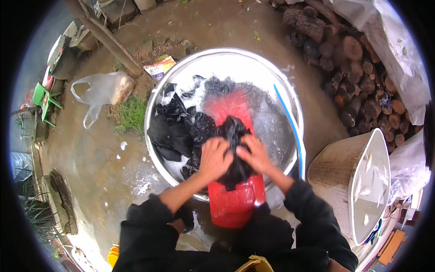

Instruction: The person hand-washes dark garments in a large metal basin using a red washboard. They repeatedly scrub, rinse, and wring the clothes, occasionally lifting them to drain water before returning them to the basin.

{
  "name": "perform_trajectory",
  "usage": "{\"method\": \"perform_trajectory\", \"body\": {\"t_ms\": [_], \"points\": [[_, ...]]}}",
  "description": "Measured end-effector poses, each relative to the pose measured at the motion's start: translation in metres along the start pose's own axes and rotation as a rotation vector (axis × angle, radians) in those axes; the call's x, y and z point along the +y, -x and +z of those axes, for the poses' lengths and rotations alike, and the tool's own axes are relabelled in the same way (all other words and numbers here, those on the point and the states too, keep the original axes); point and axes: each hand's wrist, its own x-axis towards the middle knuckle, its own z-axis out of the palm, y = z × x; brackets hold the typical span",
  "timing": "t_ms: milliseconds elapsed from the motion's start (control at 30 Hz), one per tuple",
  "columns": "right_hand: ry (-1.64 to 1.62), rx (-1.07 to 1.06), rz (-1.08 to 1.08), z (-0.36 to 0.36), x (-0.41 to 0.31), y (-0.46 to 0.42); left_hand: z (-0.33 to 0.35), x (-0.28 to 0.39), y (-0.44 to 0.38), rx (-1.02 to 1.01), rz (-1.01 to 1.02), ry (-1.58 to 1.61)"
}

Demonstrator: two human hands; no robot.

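A red plastic washboard (234, 204) leans in a large round metal basin (295, 102) of sudsy water (234, 63), its lower end standing out over the near rim. Bunched on the board is a wet black cloth (234, 127). My left hand (214, 158) grips its left side. From the right, my right hand (255, 154) holds the same cloth, thumb towards the left hand. More black wet fabric (173, 134) is heaped at the basin's left, partly in foam. The board's far end lies under water and suds.
A blue-and-white hose (295, 124) hangs over the basin's right rim. Right of it stands a ribbed plastic tub (340, 180) with water inside. Cut logs (367, 88) are stacked beyond. To the left lie a plastic bag (102, 90), a printed packet (161, 66) and a grass tuft (131, 114).
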Motion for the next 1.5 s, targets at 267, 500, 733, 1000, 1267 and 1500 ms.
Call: {"method": "perform_trajectory", "body": {"t_ms": [267,500,733,1000,1267,1500], "points": [[0.323,-0.103,0.069,0.015,-0.021,-0.029,0.017,-0.026,-0.026,0.033,-0.092,-0.243],[0.070,-0.027,-0.058,-0.002,-0.010,0.016,0.009,-0.011,0.008,0.045,-0.034,-0.034],[0.432,-0.007,-0.205,0.001,-0.045,0.014,-0.011,-0.019,0.010,-0.110,-0.207,-0.066],[-0.242,0.586,0.029,-0.115,-0.113,-0.070,-0.152,0.058,-0.165,0.409,0.073,0.022],[-0.280,-0.198,0.362,-0.052,-0.041,0.042,-0.035,0.023,-0.057,0.089,0.077,-0.188],[-0.473,0.624,0.736,-0.008,0.113,-0.001,0.023,0.006,0.017,-0.141,0.100,-0.288]]}}
